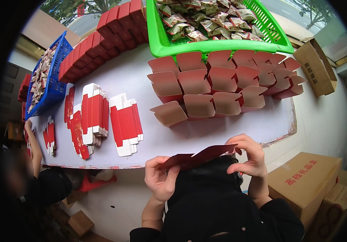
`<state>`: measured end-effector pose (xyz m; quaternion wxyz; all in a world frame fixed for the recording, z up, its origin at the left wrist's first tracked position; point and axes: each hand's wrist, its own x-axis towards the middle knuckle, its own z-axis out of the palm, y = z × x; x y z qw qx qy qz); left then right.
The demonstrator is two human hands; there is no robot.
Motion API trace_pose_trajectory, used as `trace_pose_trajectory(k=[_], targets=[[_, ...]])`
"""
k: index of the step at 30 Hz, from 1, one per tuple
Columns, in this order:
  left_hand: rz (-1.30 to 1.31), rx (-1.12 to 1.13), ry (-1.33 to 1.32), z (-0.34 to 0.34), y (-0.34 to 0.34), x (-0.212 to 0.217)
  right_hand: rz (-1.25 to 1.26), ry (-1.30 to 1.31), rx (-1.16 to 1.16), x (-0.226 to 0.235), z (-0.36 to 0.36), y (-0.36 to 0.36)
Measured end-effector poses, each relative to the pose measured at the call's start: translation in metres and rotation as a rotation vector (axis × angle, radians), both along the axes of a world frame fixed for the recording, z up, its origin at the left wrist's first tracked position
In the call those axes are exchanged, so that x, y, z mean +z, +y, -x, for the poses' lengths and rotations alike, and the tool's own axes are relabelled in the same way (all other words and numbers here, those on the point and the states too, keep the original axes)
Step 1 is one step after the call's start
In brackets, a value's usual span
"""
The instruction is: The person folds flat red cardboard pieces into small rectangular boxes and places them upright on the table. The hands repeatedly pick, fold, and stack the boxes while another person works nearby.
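Note:
A dark red folding carton [199, 156] is held up in front of my body, just off the table's near edge, seen almost edge-on. My left hand [161, 179] pinches its left end between thumb and fingers. At the other end, the fingers of my right hand [248, 157] rest on the carton's edge, with the thumb bent below and apart from it. Beyond my hands stand several open-topped red cartons [197, 105] in rows, their pale inner flaps raised. Left of these lie flat red-and-white carton blanks [127, 123] and a thicker stack of blanks [95, 113].
A green basket [221, 47] of small patterned packets stands behind the open cartons. Closed red boxes [113, 32] are stacked at the back left, beside a blue basket [54, 88] of packets. A co-worker's arm [35, 147] reaches in at left. Brown cardboard boxes [302, 177] stand right.

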<state>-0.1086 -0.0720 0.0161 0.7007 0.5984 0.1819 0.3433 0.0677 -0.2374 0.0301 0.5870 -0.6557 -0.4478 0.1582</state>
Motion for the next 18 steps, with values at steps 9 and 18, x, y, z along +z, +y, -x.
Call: trace_pose_trajectory(k=[9, 18], targets=[[-0.135, -0.618, -0.043, -0.024, 0.021, 0.001, -0.047, 0.155, 0.135, -0.008, 0.008, 0.021], [-0.575, -0.38, 0.202, -0.035, 0.005, 0.003, -0.22, 0.331, 0.008, -0.021, 0.027, 0.027]])
